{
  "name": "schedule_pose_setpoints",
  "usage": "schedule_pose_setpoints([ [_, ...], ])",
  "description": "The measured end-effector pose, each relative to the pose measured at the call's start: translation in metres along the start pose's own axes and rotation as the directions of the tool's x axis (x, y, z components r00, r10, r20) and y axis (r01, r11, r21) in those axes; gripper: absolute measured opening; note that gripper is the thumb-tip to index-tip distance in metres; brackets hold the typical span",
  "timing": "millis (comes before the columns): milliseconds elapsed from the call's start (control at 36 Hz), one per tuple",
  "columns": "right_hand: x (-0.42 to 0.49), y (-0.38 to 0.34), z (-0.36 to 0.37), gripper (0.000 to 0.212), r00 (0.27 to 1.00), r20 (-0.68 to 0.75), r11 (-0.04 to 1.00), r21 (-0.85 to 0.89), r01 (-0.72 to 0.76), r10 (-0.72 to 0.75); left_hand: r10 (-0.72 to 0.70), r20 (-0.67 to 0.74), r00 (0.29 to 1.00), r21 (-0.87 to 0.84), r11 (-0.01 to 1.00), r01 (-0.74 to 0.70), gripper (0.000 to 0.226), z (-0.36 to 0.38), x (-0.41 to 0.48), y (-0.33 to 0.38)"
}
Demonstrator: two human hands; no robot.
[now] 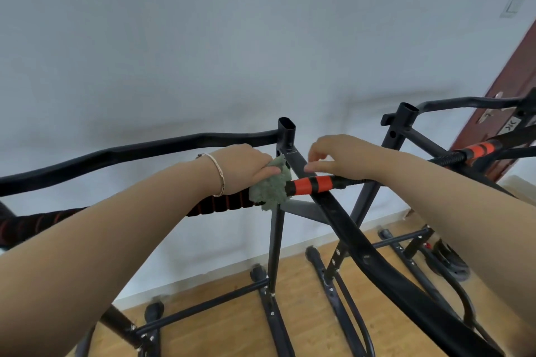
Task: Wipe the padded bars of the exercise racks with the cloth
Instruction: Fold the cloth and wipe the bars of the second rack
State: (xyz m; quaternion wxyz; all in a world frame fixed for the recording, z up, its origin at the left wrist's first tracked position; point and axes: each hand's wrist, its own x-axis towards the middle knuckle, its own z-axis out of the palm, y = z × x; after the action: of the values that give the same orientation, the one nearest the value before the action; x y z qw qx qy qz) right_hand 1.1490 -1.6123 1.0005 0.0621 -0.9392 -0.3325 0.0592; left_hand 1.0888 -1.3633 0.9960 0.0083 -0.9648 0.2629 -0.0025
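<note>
the left hand [246, 165], arm stretched forward with a thin bracelet [219, 174] at the wrist, curls its fingers round a fluffy green cloth [271, 187] and presses it onto the orange-and-black striped padded bar [313, 184] of the black metal exercise rack [275, 240], close to its upright post. the right hand [342, 156] is poised over the same bar just beside the cloth, fingers loosely bent, thumb pointing left, holding nothing; whether it touches the bar cannot be told. a second black rack [406, 130] stands to the right on the wooden floor [232, 327].
</note>
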Motion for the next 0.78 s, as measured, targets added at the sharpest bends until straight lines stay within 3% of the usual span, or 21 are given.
schedule_pose_setpoints([
  [139, 0.009, -0.030, 0.007, 0.058, 0.978, 0.200, 0.998, -0.032, 0.060, -0.053, 0.021, 0.011, 1.000, 0.101, 0.995, -0.022, 0.050, -0.008, -0.015, -0.009],
  [306, 0.014, -0.042, 0.009, 0.031, 0.957, 0.291, 0.998, -0.058, 0.029, -0.011, -0.036, -0.047, 0.998, -0.116, 0.993, 0.031, 0.046, -0.017, -0.042, -0.029],
  [500, 0.025, -0.042, 0.007, 0.034, 0.958, 0.280, 0.995, -0.100, -0.030, 0.057, -0.095, -0.086, 0.992, -0.336, 0.940, 0.060, 0.043, -0.015, -0.060, -0.041],
  [667, 0.024, -0.069, -0.010, 0.023, 0.965, 0.245, 0.991, -0.108, -0.073, 0.098, -0.275, -0.108, 0.955, -0.513, 0.839, 0.183, 0.050, -0.018, -0.063, -0.055],
  [778, 0.031, -0.078, 0.000, 0.025, 0.971, 0.217, 0.993, -0.092, -0.080, 0.098, -0.194, -0.020, 0.981, -0.489, 0.858, 0.160, 0.046, -0.011, -0.064, -0.042],
])
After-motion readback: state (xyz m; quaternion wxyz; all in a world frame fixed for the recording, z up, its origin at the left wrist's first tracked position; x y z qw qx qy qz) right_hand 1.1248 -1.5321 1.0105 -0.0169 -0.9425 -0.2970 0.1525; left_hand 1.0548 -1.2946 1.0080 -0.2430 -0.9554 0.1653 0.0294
